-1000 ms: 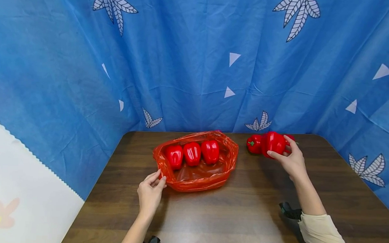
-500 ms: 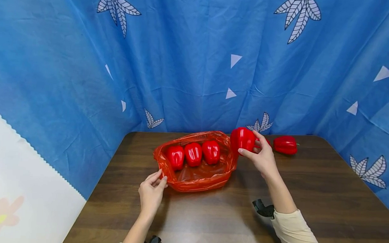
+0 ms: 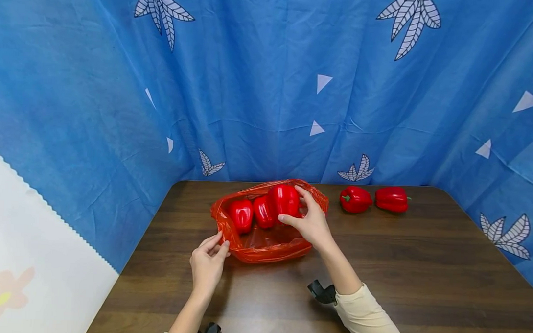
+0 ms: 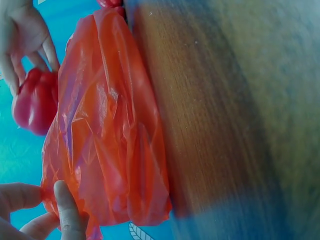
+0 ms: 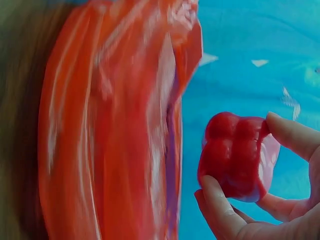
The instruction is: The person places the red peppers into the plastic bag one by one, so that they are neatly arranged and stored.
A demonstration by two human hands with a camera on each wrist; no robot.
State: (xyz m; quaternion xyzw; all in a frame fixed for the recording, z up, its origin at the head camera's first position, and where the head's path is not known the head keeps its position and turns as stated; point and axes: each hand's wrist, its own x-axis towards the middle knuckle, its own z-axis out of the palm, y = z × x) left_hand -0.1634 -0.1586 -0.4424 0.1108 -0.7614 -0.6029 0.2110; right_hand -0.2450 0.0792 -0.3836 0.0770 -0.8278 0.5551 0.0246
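My right hand holds a red bell pepper over the open mouth of a red plastic bag. Fingertips and thumb grip that pepper in the right wrist view, beside the bag. Inside the bag lie a pepper at the left and another one next to it; the held one partly covers the area to their right. With thumb and fingers, my left hand pinches the bag's near left rim. The left wrist view shows this pinch on the bag.
Two more red peppers, one with a green stem facing left and one on its side, lie at the back right of the wooden table. A blue curtain hangs behind the table, and white cloth is at the left.
My right hand has carried its pepper leftward from beside the two table peppers to above the bag. The left hand keeps its pinch on the rim, nearly still.
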